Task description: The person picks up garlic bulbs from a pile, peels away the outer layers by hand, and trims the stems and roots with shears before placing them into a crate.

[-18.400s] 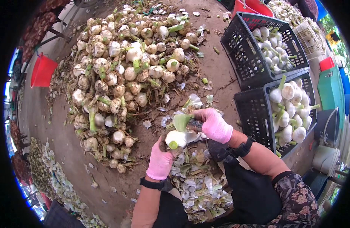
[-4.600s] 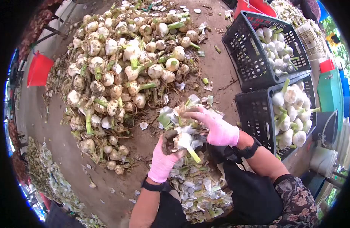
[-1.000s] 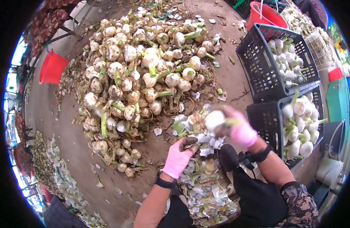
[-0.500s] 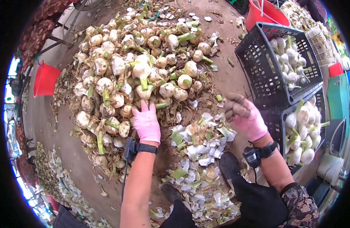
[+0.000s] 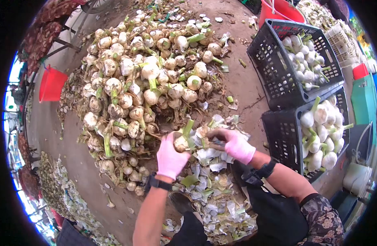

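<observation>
In my left hand (image 5: 172,158), gloved in pink, is a garlic bulb (image 5: 181,144) with a short green stem pointing up. Close to its right, my right hand (image 5: 233,145) has its dirty gloved fingers curled around a small dark tool (image 5: 218,142), partly hidden by the fingers. A large heap of soil-marked garlic bulbs (image 5: 150,71) lies beyond and left of my hands. Below them spreads a pile of white and green peelings (image 5: 215,197).
Two black crates (image 5: 278,88) (image 5: 282,139) with clean white garlic stand at the right. Red buckets (image 5: 52,84) (image 5: 284,12) are at the left and top right. My dark shoes (image 5: 181,203) flank the peelings.
My left hand has come back from the heap with a bulb in it. My right hand has moved left and down, next to that bulb. The view has shifted slightly.
</observation>
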The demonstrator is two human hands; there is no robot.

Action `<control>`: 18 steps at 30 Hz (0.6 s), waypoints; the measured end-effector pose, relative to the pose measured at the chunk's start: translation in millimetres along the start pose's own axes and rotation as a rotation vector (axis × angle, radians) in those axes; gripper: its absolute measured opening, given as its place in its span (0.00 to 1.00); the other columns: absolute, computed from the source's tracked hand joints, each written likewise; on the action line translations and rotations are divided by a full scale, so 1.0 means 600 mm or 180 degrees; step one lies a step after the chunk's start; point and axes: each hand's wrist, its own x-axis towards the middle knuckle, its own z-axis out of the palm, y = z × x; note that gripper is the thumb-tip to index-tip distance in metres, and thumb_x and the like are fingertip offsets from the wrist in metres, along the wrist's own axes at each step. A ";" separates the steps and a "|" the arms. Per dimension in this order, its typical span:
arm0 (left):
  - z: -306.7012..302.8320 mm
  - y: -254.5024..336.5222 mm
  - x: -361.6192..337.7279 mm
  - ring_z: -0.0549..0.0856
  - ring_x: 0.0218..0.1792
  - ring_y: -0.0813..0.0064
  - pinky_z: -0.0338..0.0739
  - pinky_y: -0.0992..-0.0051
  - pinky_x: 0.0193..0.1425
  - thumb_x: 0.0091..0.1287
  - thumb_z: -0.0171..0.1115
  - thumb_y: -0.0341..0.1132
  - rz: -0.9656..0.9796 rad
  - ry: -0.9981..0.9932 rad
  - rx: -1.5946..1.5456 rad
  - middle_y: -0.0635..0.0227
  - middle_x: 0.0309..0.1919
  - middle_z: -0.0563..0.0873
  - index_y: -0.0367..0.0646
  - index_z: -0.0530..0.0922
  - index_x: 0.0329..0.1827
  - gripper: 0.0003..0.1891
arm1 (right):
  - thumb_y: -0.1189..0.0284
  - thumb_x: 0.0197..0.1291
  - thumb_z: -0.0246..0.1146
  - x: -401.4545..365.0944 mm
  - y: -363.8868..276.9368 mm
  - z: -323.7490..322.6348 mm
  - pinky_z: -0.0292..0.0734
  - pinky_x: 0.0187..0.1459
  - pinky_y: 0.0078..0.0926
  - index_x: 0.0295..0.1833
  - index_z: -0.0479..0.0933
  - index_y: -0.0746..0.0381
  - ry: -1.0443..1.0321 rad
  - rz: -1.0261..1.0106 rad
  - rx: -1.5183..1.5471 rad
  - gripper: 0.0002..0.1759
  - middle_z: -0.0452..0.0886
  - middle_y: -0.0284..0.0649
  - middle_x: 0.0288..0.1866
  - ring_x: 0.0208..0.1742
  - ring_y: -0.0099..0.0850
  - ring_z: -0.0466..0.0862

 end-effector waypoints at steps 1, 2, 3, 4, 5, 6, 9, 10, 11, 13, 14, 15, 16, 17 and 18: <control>0.003 0.010 -0.022 0.83 0.46 0.57 0.78 0.66 0.52 0.44 0.73 0.34 -0.0018 0.0049 -0.0362 0.54 0.44 0.81 0.42 0.75 0.52 0.28 | 0.69 0.57 0.69 -0.005 0.001 0.012 0.74 0.55 0.25 0.57 0.75 0.65 0.0044 -0.0172 -0.0194 0.23 0.81 0.38 0.51 0.51 0.25 0.79; 0.004 0.020 -0.042 0.84 0.46 0.59 0.78 0.67 0.52 0.44 0.73 0.32 -0.0042 0.0102 -0.0730 0.54 0.44 0.82 0.40 0.75 0.52 0.29 | 0.68 0.55 0.71 -0.009 0.000 0.023 0.76 0.52 0.25 0.56 0.76 0.65 0.0081 -0.0341 -0.0396 0.24 0.82 0.40 0.48 0.48 0.26 0.81; 0.005 0.031 -0.058 0.84 0.46 0.63 0.78 0.70 0.52 0.43 0.72 0.29 -0.0259 0.0023 -0.1127 0.55 0.44 0.83 0.38 0.74 0.53 0.30 | 0.65 0.54 0.72 -0.018 -0.023 0.029 0.76 0.52 0.26 0.56 0.76 0.66 0.0008 -0.0199 -0.0260 0.26 0.82 0.42 0.47 0.49 0.26 0.81; 0.010 0.035 -0.074 0.85 0.45 0.64 0.78 0.71 0.51 0.42 0.73 0.29 -0.0266 0.0017 -0.1263 0.55 0.43 0.83 0.36 0.73 0.53 0.31 | 0.65 0.54 0.72 -0.021 -0.017 0.038 0.76 0.50 0.26 0.57 0.76 0.66 0.0071 -0.0370 -0.0136 0.27 0.83 0.41 0.45 0.48 0.25 0.80; 0.009 0.046 -0.088 0.84 0.45 0.69 0.78 0.72 0.51 0.43 0.74 0.29 -0.0216 0.0001 -0.1448 0.57 0.43 0.83 0.36 0.72 0.54 0.32 | 0.64 0.54 0.72 -0.026 -0.026 0.045 0.76 0.50 0.26 0.55 0.76 0.66 0.0082 -0.0307 -0.0135 0.26 0.83 0.41 0.45 0.47 0.24 0.80; 0.006 0.059 -0.101 0.83 0.44 0.73 0.77 0.74 0.52 0.43 0.75 0.28 -0.0162 -0.0010 -0.1626 0.59 0.43 0.83 0.36 0.70 0.54 0.33 | 0.64 0.54 0.73 -0.031 -0.039 0.052 0.76 0.50 0.26 0.54 0.77 0.66 0.0093 -0.0252 -0.0131 0.26 0.83 0.41 0.45 0.47 0.24 0.80; 0.007 0.074 -0.132 0.83 0.45 0.73 0.78 0.73 0.52 0.42 0.75 0.26 -0.0091 0.0078 -0.1445 0.60 0.43 0.83 0.36 0.71 0.53 0.32 | 0.63 0.54 0.73 -0.046 -0.063 0.073 0.76 0.50 0.26 0.51 0.77 0.66 0.0100 -0.0222 0.0206 0.24 0.83 0.41 0.44 0.46 0.23 0.80; 0.008 0.071 -0.139 0.83 0.45 0.73 0.78 0.73 0.52 0.42 0.74 0.25 -0.0032 0.0072 -0.1350 0.60 0.43 0.83 0.36 0.72 0.53 0.31 | 0.63 0.54 0.73 -0.049 -0.062 0.076 0.76 0.50 0.26 0.51 0.77 0.66 0.0092 -0.0223 0.0201 0.24 0.83 0.41 0.44 0.46 0.23 0.80; 0.008 0.069 -0.142 0.83 0.45 0.73 0.78 0.73 0.52 0.42 0.74 0.25 -0.0036 0.0081 -0.1354 0.60 0.43 0.83 0.36 0.72 0.53 0.31 | 0.64 0.56 0.71 -0.049 -0.062 0.079 0.76 0.50 0.26 0.50 0.77 0.65 0.0073 -0.0205 0.0061 0.21 0.83 0.38 0.43 0.45 0.22 0.80; 0.007 0.066 -0.147 0.83 0.45 0.73 0.78 0.73 0.51 0.42 0.71 0.23 0.0140 0.0366 -0.1254 0.60 0.43 0.84 0.36 0.73 0.52 0.29 | 0.66 0.60 0.68 -0.054 -0.065 0.081 0.75 0.51 0.26 0.48 0.77 0.64 0.0036 -0.0183 -0.0049 0.16 0.82 0.36 0.42 0.46 0.21 0.79; 0.007 0.063 -0.152 0.83 0.45 0.73 0.78 0.73 0.51 0.42 0.71 0.23 0.0135 0.0370 -0.1257 0.60 0.43 0.84 0.36 0.73 0.52 0.29 | 0.66 0.60 0.68 -0.055 -0.060 0.081 0.75 0.51 0.26 0.48 0.77 0.64 0.0031 -0.0181 -0.0053 0.16 0.82 0.36 0.42 0.46 0.21 0.79; 0.007 0.061 -0.157 0.84 0.44 0.73 0.78 0.73 0.51 0.42 0.70 0.22 0.0094 0.0366 -0.1364 0.60 0.43 0.84 0.35 0.74 0.52 0.29 | 0.66 0.61 0.67 -0.055 -0.053 0.080 0.75 0.51 0.26 0.49 0.77 0.65 -0.0097 -0.0288 -0.0210 0.16 0.82 0.37 0.43 0.46 0.22 0.79; 0.005 0.059 -0.160 0.84 0.44 0.73 0.78 0.73 0.51 0.42 0.70 0.22 0.0055 0.0367 -0.1469 0.59 0.43 0.84 0.35 0.74 0.53 0.29 | 0.67 0.61 0.66 -0.055 -0.050 0.077 0.75 0.51 0.27 0.50 0.77 0.65 -0.0227 -0.0401 -0.0368 0.16 0.82 0.37 0.43 0.47 0.22 0.79; -0.001 0.059 -0.163 0.84 0.44 0.73 0.78 0.73 0.52 0.42 0.70 0.22 0.0030 0.0277 -0.1383 0.59 0.43 0.85 0.35 0.74 0.53 0.30 | 0.67 0.62 0.65 -0.057 -0.052 0.073 0.75 0.52 0.28 0.53 0.76 0.65 -0.0379 -0.0445 -0.0643 0.17 0.82 0.39 0.45 0.48 0.25 0.80; -0.005 0.062 -0.166 0.84 0.44 0.73 0.78 0.73 0.52 0.42 0.70 0.22 0.0026 0.0288 -0.1378 0.59 0.43 0.85 0.35 0.74 0.53 0.30 | 0.67 0.62 0.65 -0.059 -0.058 0.073 0.75 0.52 0.28 0.53 0.76 0.65 -0.0389 -0.0452 -0.0642 0.17 0.82 0.39 0.45 0.48 0.25 0.80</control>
